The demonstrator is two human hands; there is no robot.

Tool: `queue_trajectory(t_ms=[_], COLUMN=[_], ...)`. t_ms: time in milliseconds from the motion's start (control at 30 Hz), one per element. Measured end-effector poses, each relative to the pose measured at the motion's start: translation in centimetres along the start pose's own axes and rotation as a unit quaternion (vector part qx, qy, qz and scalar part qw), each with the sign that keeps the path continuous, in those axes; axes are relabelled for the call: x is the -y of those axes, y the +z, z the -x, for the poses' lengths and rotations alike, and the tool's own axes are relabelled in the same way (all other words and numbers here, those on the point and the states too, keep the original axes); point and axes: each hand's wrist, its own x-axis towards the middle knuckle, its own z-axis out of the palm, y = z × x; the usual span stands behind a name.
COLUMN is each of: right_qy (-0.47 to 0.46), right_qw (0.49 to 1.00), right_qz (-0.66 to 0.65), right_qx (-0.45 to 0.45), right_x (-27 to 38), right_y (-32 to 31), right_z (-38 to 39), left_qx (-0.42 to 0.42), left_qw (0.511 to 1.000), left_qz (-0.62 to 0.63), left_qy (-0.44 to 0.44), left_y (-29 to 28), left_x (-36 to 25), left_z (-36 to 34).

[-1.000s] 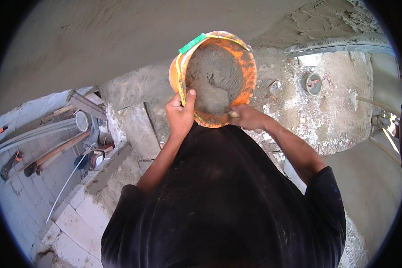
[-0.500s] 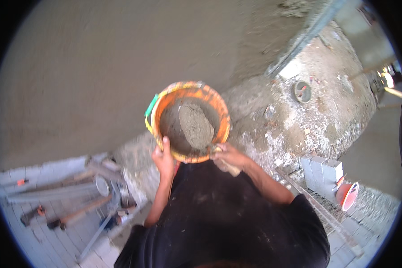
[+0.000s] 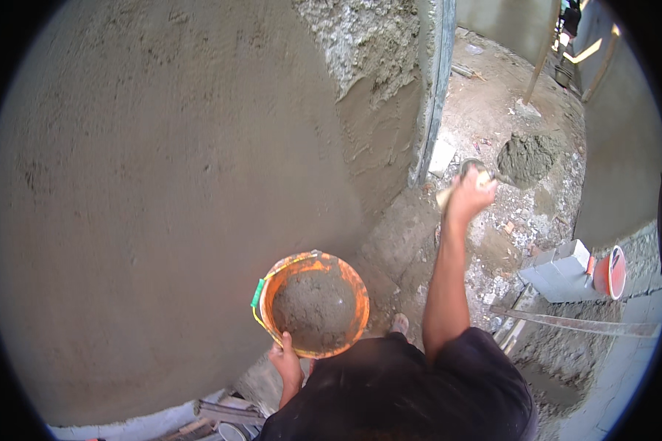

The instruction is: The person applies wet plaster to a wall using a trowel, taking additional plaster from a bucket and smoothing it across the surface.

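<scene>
Across the left and centre of the frame spreads a broad plastered wall (image 3: 162, 184), grey-brown, rough and damp-looking, bulging with the lens. Toward the upper middle its smooth coat gives way to a patch of coarse, pebbly render (image 3: 368, 37), and just right of that a grey vertical strip (image 3: 432, 88) marks the wall's edge. Beyond it, at the right of the frame, lies a dirt floor (image 3: 507, 228) strewn with rubble and bits of debris.

At lower centre the left hand (image 3: 285, 361) grips the near rim of an orange bucket (image 3: 315, 303), fingers curled over the edge; the bucket holds grey mortar and sits close against the foot of the wall, held up off the ground. The right hand (image 3: 469, 192) is raised at upper right of centre, fingers wrapped round the pale handle of a trowel (image 3: 467, 176); the blade is small and partly hidden, so whether it carries mortar I cannot tell. Just right of it, on the floor, sits a heap of mortar (image 3: 526, 158).

Along the right edge stand a grey block (image 3: 559, 272) and a second orange bucket (image 3: 610, 272), touching or nearly so. A long straight board (image 3: 574, 322) lies below them.
</scene>
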Motion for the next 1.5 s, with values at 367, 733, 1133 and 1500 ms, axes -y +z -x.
queue_trajectory(t_ms=[367, 733, 1133, 1500], right_qy=[-0.047, 0.320, 0.365, 0.332], right_qw=[0.931, 0.873, 0.815, 0.854], right_qz=[0.223, 0.018, 0.003, 0.088], right_qx=[0.285, 0.368, 0.450, 0.390], right_x=[-10.8, -12.3, -13.6, -10.5], right_y=[2.7, 4.5, 7.2, 1.0], right_z=[13.3, -5.2, 5.4, 20.9], left_qx=[0.017, 0.037, 0.052, 0.061], left_qw=[1.000, 0.999, 0.998, 0.995], left_qz=[-0.003, -0.001, -0.006, -0.078], left_qy=[0.015, -0.010, -0.039, 0.002], left_y=[0.8, -0.1, 0.0, -0.4], left_x=[0.4, 0.4, -1.2, -0.7], left_z=[-0.9, -2.4, -2.8, -3.3])
